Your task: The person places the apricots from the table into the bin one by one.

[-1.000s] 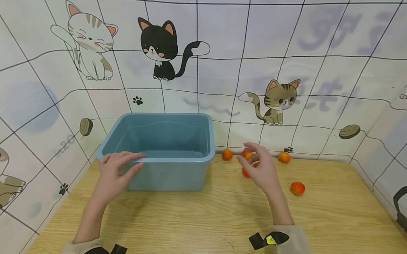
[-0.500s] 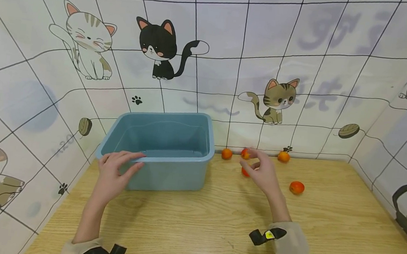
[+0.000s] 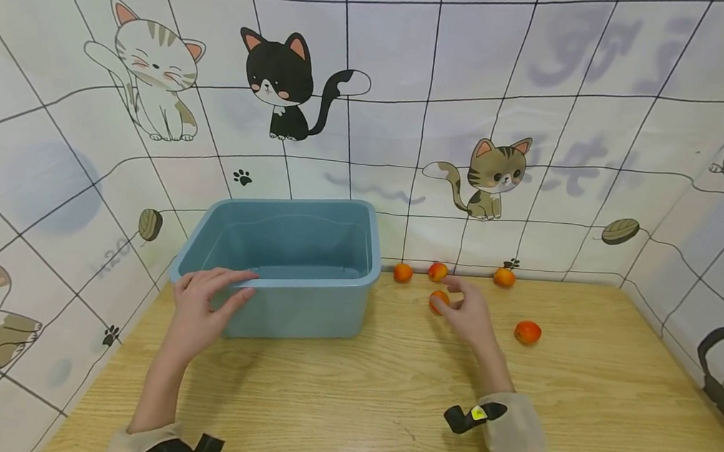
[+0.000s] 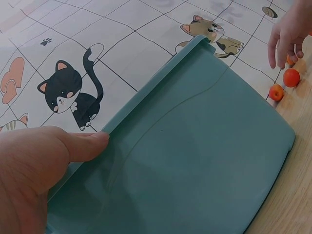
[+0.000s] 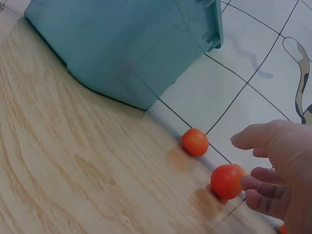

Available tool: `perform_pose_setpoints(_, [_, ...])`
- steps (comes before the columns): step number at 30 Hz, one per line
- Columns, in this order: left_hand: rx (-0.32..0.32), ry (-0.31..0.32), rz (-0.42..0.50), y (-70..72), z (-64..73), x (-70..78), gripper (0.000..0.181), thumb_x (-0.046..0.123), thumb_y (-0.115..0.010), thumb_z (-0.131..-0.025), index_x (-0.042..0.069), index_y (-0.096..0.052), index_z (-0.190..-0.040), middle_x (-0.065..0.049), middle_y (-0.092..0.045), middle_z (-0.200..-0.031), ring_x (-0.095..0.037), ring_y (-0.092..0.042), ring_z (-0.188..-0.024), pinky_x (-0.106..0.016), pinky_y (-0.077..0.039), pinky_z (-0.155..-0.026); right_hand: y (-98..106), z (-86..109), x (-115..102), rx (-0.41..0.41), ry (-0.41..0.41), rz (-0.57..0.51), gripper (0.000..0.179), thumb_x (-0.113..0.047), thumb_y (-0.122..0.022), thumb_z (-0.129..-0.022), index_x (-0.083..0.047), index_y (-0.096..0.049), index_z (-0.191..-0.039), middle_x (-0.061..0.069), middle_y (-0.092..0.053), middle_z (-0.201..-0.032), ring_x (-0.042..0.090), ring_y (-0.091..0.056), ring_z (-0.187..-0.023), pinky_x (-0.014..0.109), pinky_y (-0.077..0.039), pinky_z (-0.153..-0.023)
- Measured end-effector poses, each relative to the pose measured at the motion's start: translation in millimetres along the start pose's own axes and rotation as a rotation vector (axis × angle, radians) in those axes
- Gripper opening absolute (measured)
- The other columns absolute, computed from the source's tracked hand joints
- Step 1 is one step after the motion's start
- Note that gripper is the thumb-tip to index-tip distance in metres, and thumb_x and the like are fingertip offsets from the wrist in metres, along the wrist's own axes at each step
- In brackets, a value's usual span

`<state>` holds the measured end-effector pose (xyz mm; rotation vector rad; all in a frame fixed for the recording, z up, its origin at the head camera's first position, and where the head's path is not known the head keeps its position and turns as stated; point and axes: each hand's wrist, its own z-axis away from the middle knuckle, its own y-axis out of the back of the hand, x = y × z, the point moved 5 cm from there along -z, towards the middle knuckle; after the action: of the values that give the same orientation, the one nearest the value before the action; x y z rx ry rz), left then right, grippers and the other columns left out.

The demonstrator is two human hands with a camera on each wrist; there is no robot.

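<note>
A blue plastic bin [image 3: 302, 314] stands on the left of the table, its open top facing up. My left hand [image 3: 202, 312] holds its front rim, thumb outside and fingers over the edge; in the left wrist view the thumb [image 4: 87, 146] lies against the rim. At the right, my right hand [image 3: 472, 314] reaches down to a small orange-red tomato [image 3: 438, 302], thumb and fingers spread about it. The right wrist view shows fingertips [image 5: 251, 183] overlapping a tomato [image 5: 228, 181]; whether they touch it I cannot tell.
Along the back wall lie three more small fruits: an orange-red one [image 3: 403, 273] beside the bin, a red-yellow one [image 3: 438, 271] and an orange one [image 3: 504, 277]. Another red fruit [image 3: 528, 332] lies right of my right hand. A cat-patterned sheet [image 3: 385, 113] covers the walls behind the wooden table [image 3: 320, 409].
My right hand has lowered toward the tomato, and the red-yellow fruit behind it has come into full view. My left hand has stayed on the bin's rim.
</note>
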<state>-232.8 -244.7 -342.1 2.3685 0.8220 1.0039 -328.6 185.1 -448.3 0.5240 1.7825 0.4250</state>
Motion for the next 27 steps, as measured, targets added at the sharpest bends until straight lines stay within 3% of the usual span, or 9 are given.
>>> perform_pose_setpoints(8, [0.006, 0.001, 0.001, 0.4, 0.5, -0.1, 0.026, 0.004, -0.076, -0.089, 0.010, -0.076, -0.114, -0.005, -0.071, -0.107, -0.021, -0.056, -0.105, -0.052, -0.018, -0.096, -6.8, -1.3, 13.4, -0.020, -0.024, -0.006, 0.060, -0.017, -0.076, -0.092, 0.003, -0.051, -0.142, 0.029, -0.053, -0.132, 0.026, -0.060, -0.075, 0.030, -0.051, -0.058])
perform_pose_setpoints(19, [0.005, 0.000, -0.002, -0.4, -0.4, -0.9, 0.027, 0.004, -0.076, -0.088, 0.011, -0.076, -0.114, -0.005, -0.071, -0.107, -0.022, -0.057, -0.105, -0.053, -0.018, -0.097, -11.8, -5.6, 25.1, -0.030, -0.022, 0.039, 0.054, -0.013, -0.075, -0.092, 0.005, -0.054, -0.139, 0.026, -0.058, -0.130, 0.030, -0.059, -0.090, 0.035, -0.048, -0.078])
perform_pose_setpoints(27, [0.006, -0.005, -0.004, -0.5, -0.6, -0.7, 0.027, 0.003, -0.076, -0.088, 0.010, -0.076, -0.114, -0.006, -0.071, -0.106, -0.022, -0.057, -0.104, -0.052, -0.018, -0.096, -12.8, -2.4, 27.6, -0.051, -0.075, 0.028, 0.053, -0.011, -0.071, -0.094, 0.004, -0.053, -0.141, 0.023, -0.057, -0.133, 0.031, -0.057, -0.101, 0.042, -0.048, -0.087])
